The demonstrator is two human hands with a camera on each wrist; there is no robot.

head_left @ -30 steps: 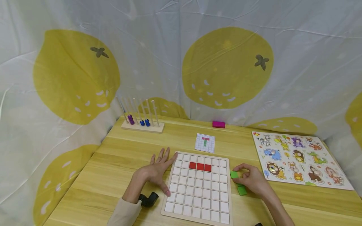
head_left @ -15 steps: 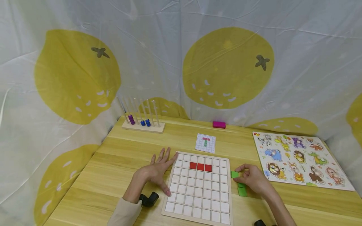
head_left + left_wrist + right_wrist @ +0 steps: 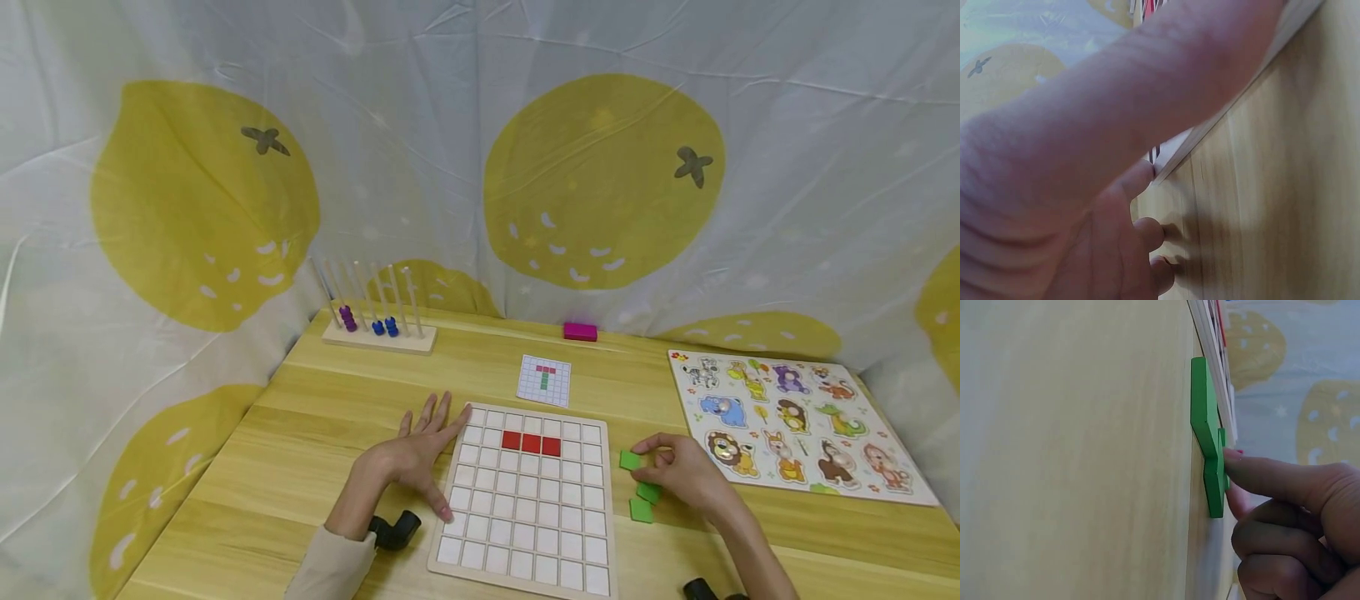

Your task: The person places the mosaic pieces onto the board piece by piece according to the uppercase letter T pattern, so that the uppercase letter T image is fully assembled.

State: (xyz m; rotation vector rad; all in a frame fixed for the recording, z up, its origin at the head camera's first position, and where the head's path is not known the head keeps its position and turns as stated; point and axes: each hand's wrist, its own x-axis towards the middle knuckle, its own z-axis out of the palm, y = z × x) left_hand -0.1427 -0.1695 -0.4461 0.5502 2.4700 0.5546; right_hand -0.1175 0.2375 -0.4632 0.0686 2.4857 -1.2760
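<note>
A wooden grid board (image 3: 527, 523) lies before me, with three red tiles (image 3: 531, 443) in a row near its top. My left hand (image 3: 408, 458) spreads its fingers along the board's left edge, index fingertip and thumb on the rim. Right of the board, my right hand (image 3: 686, 475) pinches a green tile (image 3: 630, 460) between thumb and index finger, the other fingers curled. Two more tiles lie just below: a green tile (image 3: 649, 493) partly under the thumb and a lower green tile (image 3: 641, 510). In the right wrist view the thumb (image 3: 1254, 465) meets the green tiles (image 3: 1204, 400).
Beyond the board lies a pattern card (image 3: 543, 381) with a red and green T. A bead peg rack (image 3: 378, 337) stands back left and a magenta block (image 3: 581, 332) at the back edge. An animal puzzle board (image 3: 795, 425) covers the right; a lemon-print curtain (image 3: 420, 167) hangs behind.
My right hand has shifted slightly right with the upper green tile. More of the two lower green tiles shows now. The left hand stays where it was.
</note>
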